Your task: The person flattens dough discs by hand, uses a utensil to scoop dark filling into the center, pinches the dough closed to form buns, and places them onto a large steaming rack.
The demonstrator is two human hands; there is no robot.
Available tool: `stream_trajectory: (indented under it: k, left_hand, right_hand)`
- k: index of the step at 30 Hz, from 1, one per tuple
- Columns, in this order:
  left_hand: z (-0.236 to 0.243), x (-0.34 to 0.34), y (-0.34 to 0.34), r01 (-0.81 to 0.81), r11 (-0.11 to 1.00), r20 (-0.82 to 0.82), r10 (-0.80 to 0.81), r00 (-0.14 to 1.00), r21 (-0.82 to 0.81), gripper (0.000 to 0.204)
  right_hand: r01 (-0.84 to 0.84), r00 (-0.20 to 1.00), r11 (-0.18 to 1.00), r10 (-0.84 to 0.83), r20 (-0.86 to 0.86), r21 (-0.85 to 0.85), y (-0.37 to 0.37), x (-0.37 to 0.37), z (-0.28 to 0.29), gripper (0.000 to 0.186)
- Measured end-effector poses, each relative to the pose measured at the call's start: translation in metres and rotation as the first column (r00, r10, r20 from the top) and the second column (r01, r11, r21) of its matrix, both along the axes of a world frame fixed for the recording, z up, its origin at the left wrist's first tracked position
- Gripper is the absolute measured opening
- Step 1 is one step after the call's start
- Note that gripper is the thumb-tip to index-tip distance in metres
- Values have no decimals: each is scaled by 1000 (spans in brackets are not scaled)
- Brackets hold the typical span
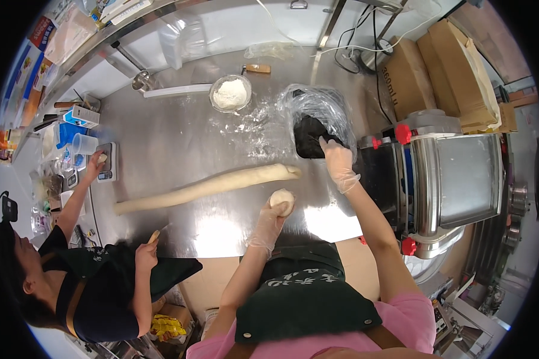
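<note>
My gloved left hand (269, 224) is closed round a pale dough ball (282, 202) near the front edge of the metal table. Farther right, my gloved right hand (339, 164) reaches to a black mass (310, 133) in a dark tray. Its fingers are bent at the black stuff; what they grip is partly hidden. Clear plastic film (299, 99) lies crumpled over the tray's far side. A long dough roll (206, 188) stretches across the table, left of my hands, its right end just beyond the dough ball.
A bowl of flour (230, 94) stands at the back, beside a wooden-handled scraper (257, 69). A metal machine with red knobs (428, 185) borders the right side; cardboard boxes (443, 78) stand behind it. At left, a co-worker (96, 287) has one hand at a scale (107, 161).
</note>
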State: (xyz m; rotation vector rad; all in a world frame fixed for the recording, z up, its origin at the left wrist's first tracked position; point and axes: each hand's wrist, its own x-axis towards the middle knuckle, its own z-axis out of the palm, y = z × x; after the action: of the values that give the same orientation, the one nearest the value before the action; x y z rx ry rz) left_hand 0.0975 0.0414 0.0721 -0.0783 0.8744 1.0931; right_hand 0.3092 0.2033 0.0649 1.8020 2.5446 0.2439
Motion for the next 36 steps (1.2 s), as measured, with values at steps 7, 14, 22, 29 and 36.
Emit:
stream_trajectory:
  k: [7, 14, 22, 29, 36]
  left_hand:
    - [-5, -10, 12, 4, 999, 12, -3, 1000, -39, 48]
    - [-10, -13, 20, -20, 999, 20, 21, 1000, -34, 50]
    - [-5, -14, 33, -55, 998, -9, 56, 998, 38, 52]
    - [-13, -15, 65, -99, 989, -31, 104, 994, 113, 48]
    - [12, -7, 96, -71, 987, 93, 57, 994, 144, 37]
  right_hand:
    - [40, 961, 969, -104, -257, -245, 17, 6, -8, 26]
    - [39, 660, 659, -581, -476, -751, 24, 8, -14, 24]
    - [-134, 266, 392, -870, -414, -910, 17, 8, -25, 34]
    - [-279, -48, 414, -907, -418, -867, -1, 7, -13, 37]
    - [-35, 293, 956, -268, -918, -290, -67, -39, 47, 36]
